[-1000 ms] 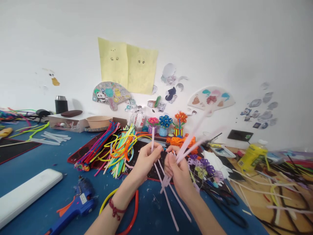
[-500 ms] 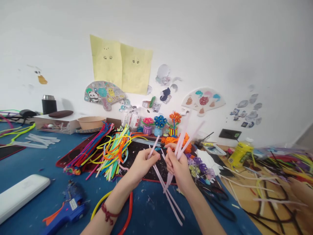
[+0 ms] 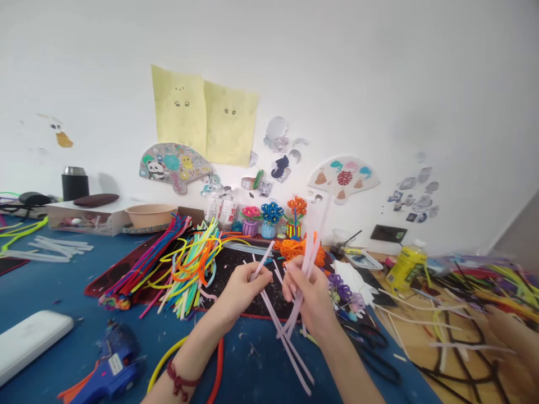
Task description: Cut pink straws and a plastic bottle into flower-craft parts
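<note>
Head view: left hand has a pale lilac strip pinched between thumb and fingers, right hand is closed around a bunch of similar strips that poke up past the knuckles. Loose ends cross below, over the blue table. Just behind the hands there's a black mat, with a messy colourful pile to the left. Glue gun lies near the left forearm, and someone else's hand is over at far right.

Blue tabletop, mat, 1 glue gun (blue)
</note>
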Available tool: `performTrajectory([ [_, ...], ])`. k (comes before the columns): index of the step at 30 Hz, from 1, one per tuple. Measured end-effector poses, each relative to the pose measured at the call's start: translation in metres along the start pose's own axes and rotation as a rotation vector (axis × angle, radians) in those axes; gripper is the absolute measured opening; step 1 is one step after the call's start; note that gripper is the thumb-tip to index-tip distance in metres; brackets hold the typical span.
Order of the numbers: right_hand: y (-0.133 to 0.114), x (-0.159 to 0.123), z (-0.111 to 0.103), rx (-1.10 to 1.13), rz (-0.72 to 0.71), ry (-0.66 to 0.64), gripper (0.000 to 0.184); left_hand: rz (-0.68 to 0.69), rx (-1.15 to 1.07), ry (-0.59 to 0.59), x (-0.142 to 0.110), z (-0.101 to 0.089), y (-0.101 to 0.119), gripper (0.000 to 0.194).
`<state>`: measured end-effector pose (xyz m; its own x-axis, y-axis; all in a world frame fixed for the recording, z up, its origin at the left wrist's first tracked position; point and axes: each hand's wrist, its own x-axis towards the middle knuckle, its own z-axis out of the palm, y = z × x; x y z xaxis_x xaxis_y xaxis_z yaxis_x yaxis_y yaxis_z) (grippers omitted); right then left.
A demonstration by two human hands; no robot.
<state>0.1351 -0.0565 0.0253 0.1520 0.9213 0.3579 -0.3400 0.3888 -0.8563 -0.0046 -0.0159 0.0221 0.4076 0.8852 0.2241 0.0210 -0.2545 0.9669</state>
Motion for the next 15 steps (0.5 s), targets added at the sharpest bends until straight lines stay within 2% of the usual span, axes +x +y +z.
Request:
performTrajectory([
  [5,0.0,0.002,0.005,-0.055,0.087,0.028,0.057,-0.027,-0.062,0.039,-0.001,-0.002,0.005,0.037],
  [11,-0.018,0.007,0.034,0.04,0.107,0.0,0.058,-0.037,-0.175,0.189,-0.001,-0.015,0.011,0.036],
  [15,-0.014,0.008,0.047,0.027,0.122,-0.026,0.053,-0.031,-0.203,0.186,-0.001,-0.02,0.009,0.037],
])
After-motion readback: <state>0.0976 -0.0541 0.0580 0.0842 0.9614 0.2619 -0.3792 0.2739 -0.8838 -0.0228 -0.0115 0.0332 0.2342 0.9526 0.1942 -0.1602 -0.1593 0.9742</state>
